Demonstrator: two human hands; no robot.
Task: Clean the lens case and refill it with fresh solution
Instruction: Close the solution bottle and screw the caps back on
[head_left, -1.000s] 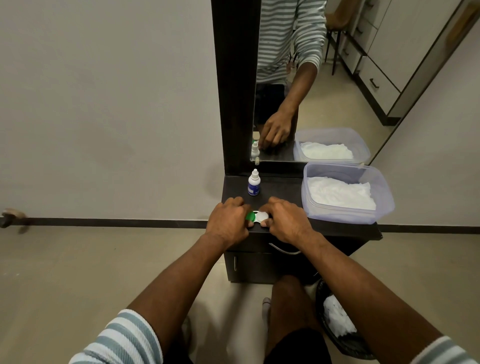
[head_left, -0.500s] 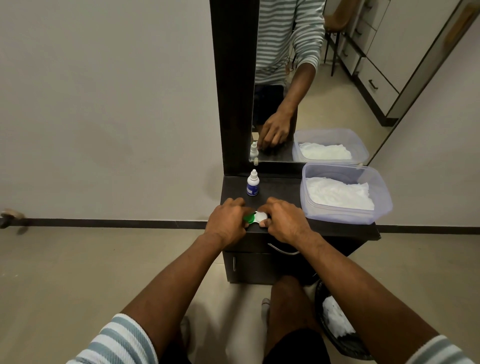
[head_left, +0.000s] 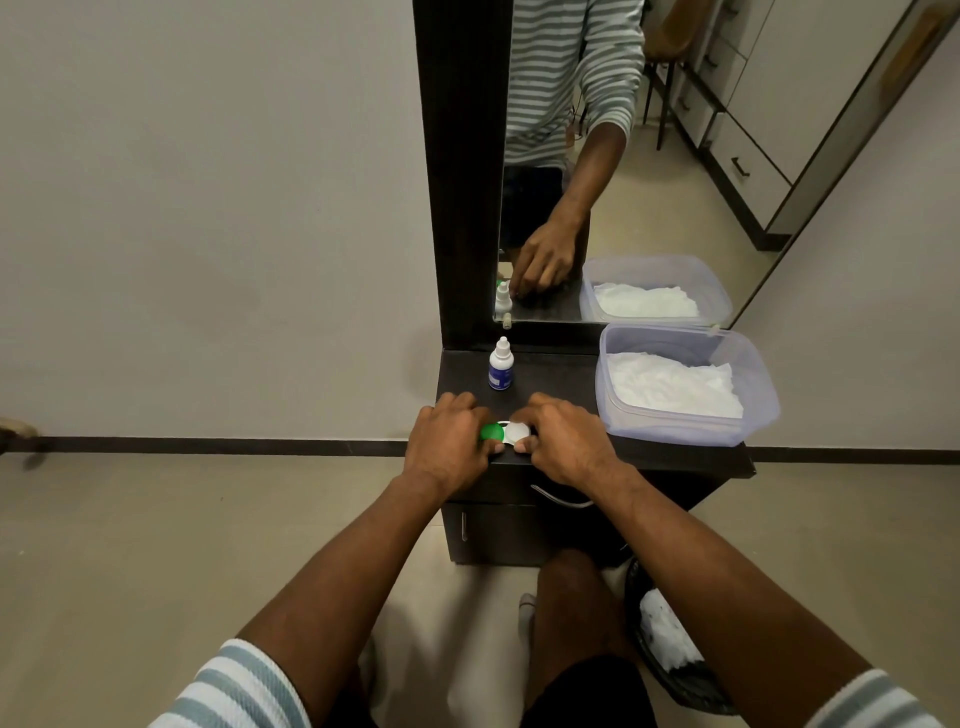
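A small lens case (head_left: 505, 432) with one green cap and one white cap lies near the front edge of the dark dresser top (head_left: 561, 382). My left hand (head_left: 449, 441) grips the green-capped side, fingers curled over it. My right hand (head_left: 563, 439) grips the white-capped side, thumb at its front. Most of the case is hidden under my fingers. A small white solution bottle (head_left: 501, 365) with a blue label stands upright behind the case, cap on.
A clear plastic tub (head_left: 680, 422) holding white tissues sits on the right of the dresser top. A mirror (head_left: 597, 156) rises behind. A dark bin (head_left: 675, 660) with crumpled tissue stands on the floor at lower right. My knee is under the dresser front.
Both hands stay on the lens case at the same place. More of the green cap shows between my hands now.
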